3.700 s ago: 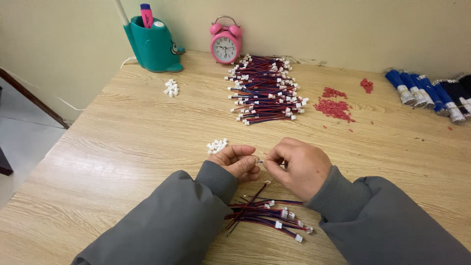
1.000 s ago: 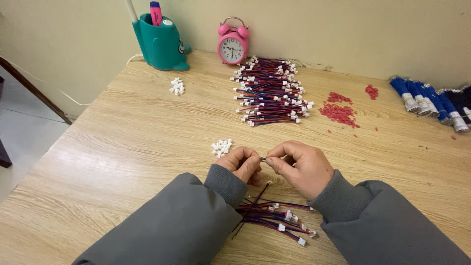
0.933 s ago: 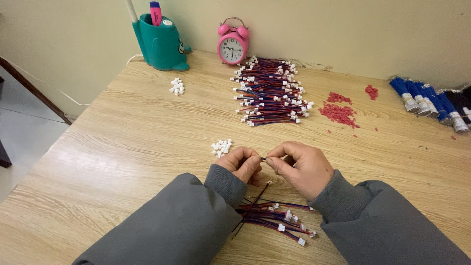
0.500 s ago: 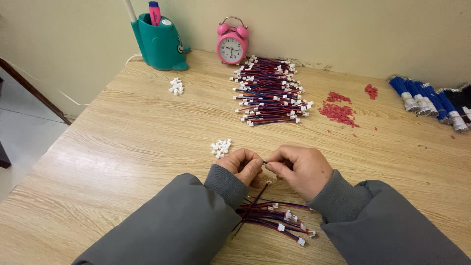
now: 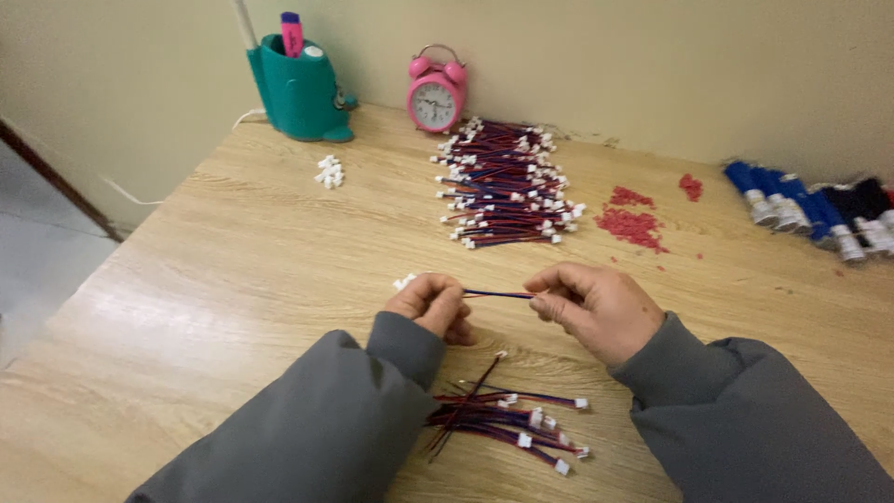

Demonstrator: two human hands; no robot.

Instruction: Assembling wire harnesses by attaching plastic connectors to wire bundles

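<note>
head view: since the earlier frames, both hands are drawn apart and a red-and-blue wire (image 5: pixel 498 294) is stretched taut between them. one end is pinched in the closed fingers of the left hand (image 5: pixel 430 304), the other in those of the right hand (image 5: pixel 596 310), above the wooden table (image 5: pixel 233 270). loose wires (image 5: pixel 507 421) are seen below the wrists; a sorted wire pile (image 5: pixel 507 182) is laid by the pink alarm clock (image 5: pixel 436 90).

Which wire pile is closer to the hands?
The small loose pile at the near table edge, just below the left hand and right hand. The big neat pile sits farther back, by the pink clock.
</note>
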